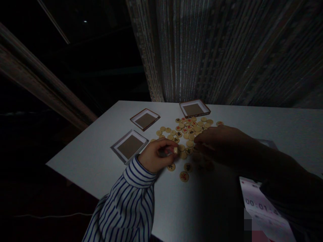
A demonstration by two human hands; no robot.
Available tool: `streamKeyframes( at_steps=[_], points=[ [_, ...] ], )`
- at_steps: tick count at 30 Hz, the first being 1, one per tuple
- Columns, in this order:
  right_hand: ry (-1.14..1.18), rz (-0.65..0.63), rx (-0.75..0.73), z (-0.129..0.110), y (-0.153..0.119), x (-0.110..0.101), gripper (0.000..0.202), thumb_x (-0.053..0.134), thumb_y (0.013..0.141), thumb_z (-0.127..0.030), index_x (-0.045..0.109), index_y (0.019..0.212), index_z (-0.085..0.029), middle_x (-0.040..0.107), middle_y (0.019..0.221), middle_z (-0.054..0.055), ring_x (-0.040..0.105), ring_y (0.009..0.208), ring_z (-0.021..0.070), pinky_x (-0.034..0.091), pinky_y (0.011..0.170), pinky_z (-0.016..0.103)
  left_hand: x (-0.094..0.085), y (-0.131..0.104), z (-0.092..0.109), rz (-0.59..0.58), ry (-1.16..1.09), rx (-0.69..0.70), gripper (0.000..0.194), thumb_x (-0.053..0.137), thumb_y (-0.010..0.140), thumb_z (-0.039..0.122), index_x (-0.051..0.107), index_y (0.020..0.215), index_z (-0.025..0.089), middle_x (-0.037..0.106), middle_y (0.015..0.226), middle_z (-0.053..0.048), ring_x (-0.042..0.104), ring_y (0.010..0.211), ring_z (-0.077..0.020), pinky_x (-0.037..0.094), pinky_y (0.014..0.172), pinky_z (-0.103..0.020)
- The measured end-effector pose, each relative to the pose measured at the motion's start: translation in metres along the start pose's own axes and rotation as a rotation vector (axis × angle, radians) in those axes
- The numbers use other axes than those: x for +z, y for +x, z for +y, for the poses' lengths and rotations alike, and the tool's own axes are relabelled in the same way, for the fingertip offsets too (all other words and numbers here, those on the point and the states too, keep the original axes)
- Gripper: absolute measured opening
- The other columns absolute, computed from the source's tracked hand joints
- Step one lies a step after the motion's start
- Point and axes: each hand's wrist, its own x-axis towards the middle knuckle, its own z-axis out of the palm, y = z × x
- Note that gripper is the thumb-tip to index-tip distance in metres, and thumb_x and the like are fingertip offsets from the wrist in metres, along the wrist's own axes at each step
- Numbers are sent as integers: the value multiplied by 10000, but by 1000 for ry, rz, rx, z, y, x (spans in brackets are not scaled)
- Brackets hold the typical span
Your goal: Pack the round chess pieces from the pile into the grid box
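Note:
Between the thumb and fingers of my left hand (157, 155) is a small pale Chinese chess piece (176, 150), held just above the table. A spread of round cream Chinese chess pieces (189, 144) lies around both hands, some with red or black characters up and others blank side up. My right hand (218, 141) reaches in from the right over the pieces. Its fingertips point down among them, in dark shadow, and I cannot make out whether they hold one. Close to me lies a red-marked piece (184, 176).
Shallow box halves stand on the white table (85, 148): a grey-rimmed one (114, 148), a brown-rimmed one (157, 118) and another at the back (208, 112). My right arm partly covers a greyish thing (271, 144). A phone (252, 191) shows a timer. Curtains (176, 50) hang behind.

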Motion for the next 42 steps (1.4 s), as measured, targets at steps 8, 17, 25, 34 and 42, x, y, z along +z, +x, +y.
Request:
streamKeyframes(
  at_steps=[8, 17, 25, 34, 42],
  points=[
    [20, -3, -12, -2, 0, -1, 192, 423, 819, -219, 606, 773, -187, 624, 734, 41, 538, 643, 160, 305, 567, 282, -1, -1, 2, -14, -202, -124, 272, 615, 659, 202, 647, 911, 103, 645, 787, -58, 577, 663, -109, 487, 638, -246],
    [2, -5, -10, -2, -1, -1, 183, 429, 813, -210, 602, 756, -188, 625, 722, 37, 536, 625, 156, 296, 549, 281, -1, -1, -1, -11, -366, -238, 324, 625, 663, 193, 640, 977, 119, 687, 806, -64, 606, 653, -113, 499, 598, -234],
    [17, 16, -33, -4, -1, -4, 182, 434, 805, -196, 605, 745, -179, 623, 710, 39, 532, 614, 149, 300, 546, 278, -2, 0, 1, 29, -390, -272, 309, 629, 677, 216, 639, 970, 116, 686, 783, -75, 569, 556, -95, 447, 452, -198],
    [34, 28, -45, -4, -1, -2, 172, 431, 800, -194, 576, 710, -181, 617, 696, 29, 522, 595, 140, 290, 535, 268, -6, 0, -6, 47, -349, -274, 319, 631, 704, 258, 658, 1001, 142, 690, 783, -62, 594, 589, -112, 509, 516, -235],
    [20, 71, -66, -8, -1, -4, 189, 427, 799, -193, 590, 705, -182, 613, 662, 24, 503, 556, 127, 292, 518, 267, -6, 3, -1, 77, -425, -274, 286, 647, 683, 213, 668, 954, 124, 710, 875, -87, 651, 726, -144, 544, 703, -299]
  ],
)
